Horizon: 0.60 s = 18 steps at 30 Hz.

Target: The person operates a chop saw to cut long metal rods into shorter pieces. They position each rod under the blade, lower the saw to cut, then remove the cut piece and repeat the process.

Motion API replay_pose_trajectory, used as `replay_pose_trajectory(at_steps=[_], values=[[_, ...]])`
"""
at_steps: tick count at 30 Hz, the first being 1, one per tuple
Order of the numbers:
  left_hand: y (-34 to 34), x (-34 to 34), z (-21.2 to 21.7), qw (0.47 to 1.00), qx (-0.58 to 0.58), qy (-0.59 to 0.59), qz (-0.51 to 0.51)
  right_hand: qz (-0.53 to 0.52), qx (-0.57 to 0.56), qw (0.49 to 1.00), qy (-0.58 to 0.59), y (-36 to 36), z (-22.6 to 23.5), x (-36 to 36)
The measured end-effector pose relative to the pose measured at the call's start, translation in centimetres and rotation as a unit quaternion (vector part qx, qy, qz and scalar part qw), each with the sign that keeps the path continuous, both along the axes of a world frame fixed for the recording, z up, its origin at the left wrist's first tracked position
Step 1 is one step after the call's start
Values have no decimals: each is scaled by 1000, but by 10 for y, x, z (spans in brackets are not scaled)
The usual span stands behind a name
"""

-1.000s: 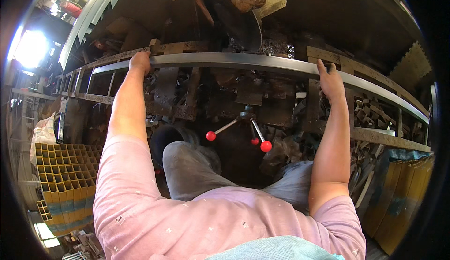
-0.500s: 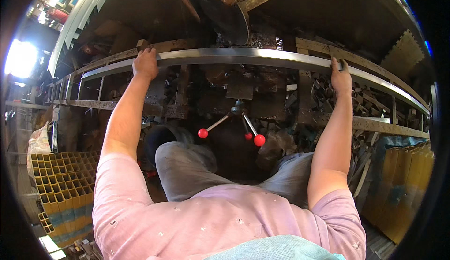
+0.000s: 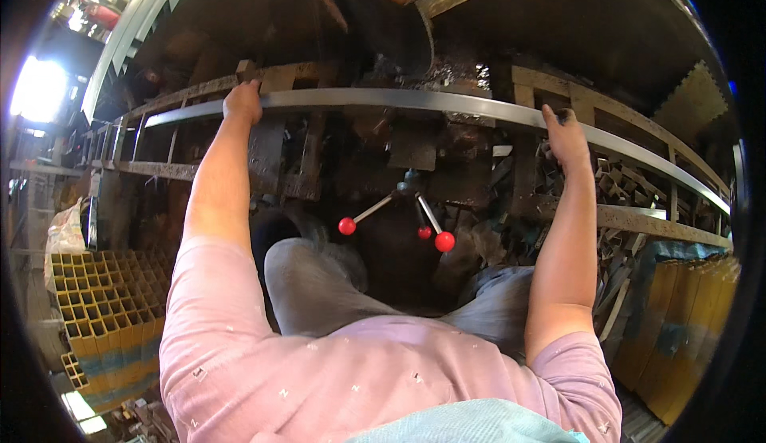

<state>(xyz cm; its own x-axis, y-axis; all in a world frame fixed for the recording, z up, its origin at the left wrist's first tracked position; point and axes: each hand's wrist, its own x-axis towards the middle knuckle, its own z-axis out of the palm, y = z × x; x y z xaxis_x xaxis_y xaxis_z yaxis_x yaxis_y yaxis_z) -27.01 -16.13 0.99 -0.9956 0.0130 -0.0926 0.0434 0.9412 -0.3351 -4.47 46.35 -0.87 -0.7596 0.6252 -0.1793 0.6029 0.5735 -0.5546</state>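
Note:
A long, silvery metal bar runs from left to right in front of me, bowed by the lens. My left hand is closed over its left part, beside a wooden block. Towards the other end, my right hand grips the bar with the thumb up; dark patches show at its fingers. Below the bar's middle, a machine handle has spokes ending in red ball knobs. A round, dark disc-like part sits behind the bar.
A metal frame spans both sides, with many cut metal pieces at the right. Stacked yellow square tubes stand at lower left, more yellow stock at lower right. A white bag is at the left.
The bar looks narrower now, with less of its near side showing. My right hand has shifted slightly left and nearer; my left hand has moved only a little. Both still hold the bar.

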Motion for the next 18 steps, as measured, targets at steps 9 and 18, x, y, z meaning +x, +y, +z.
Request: replay_pose_trajectory(at_steps=[9, 18], values=[[139, 50, 11, 984, 57, -54, -158, -59, 19, 987, 145, 67, -36, 1], [110, 44, 12, 990, 59, -45, -117, -91, -79, 978, 170, 26, 1, -6]])
